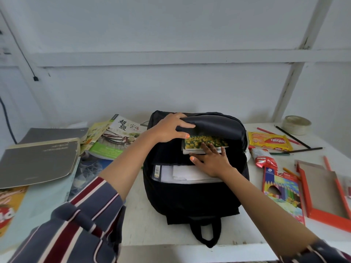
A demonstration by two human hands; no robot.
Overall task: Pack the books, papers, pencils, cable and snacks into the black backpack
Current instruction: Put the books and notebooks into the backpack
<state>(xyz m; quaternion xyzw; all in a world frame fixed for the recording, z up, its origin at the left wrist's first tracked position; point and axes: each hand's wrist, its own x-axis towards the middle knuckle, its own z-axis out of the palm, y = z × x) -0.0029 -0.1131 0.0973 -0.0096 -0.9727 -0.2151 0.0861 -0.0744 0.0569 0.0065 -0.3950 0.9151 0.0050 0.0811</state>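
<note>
White table (144, 209) — left hand (169, 129) grip around backpack flap (212, 123), right hand (210, 161) flat, fingers straight, on flower-cover book (201, 141).

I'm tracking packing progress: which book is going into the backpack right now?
The yellow-flower book, pushed by the right hand under the flap that the left hand lifts; the others lie left of the black backpack.

My left sleeve (76, 221), rolled back above the forearm, is grey-blue with dark red and thin pale stripes; my right sleeve (321, 253) shows the same stripes; fingernails orange-tinted.
</note>
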